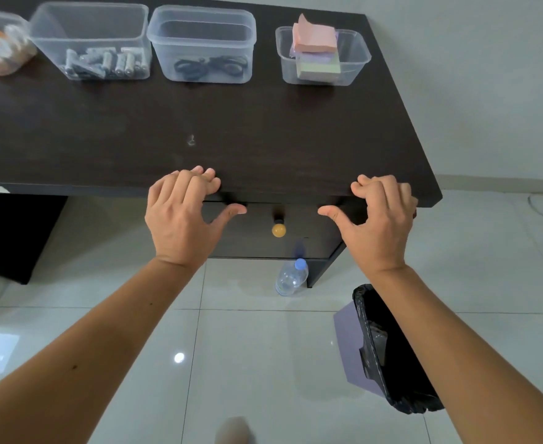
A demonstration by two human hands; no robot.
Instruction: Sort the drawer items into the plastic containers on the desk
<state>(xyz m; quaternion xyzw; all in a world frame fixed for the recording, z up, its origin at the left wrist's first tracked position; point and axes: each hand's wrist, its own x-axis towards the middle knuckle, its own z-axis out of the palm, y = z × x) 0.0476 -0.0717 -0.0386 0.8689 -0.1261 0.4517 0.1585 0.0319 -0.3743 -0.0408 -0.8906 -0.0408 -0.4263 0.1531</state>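
Both hands sit at the front edge of the dark desk (263,129), above the closed drawer (308,233) with its orange knob (278,230). My left hand (180,216) has bent fingers touching the edge, thumb stretched right, and holds nothing. My right hand (382,216) mirrors it, thumb stretched left, also holding nothing. Along the back of the desk stand clear plastic containers: one with batteries (55,30), one with black looped items (199,30), one with pastel sticky notes (356,56), and a blurred one (17,30) cut off at the left.
A water bottle with a blue cap (291,277) stands on the tiled floor under the drawer. A bin lined with a black bag (388,354) sits on the floor beneath my right forearm. The desk's right end is close to the wall.
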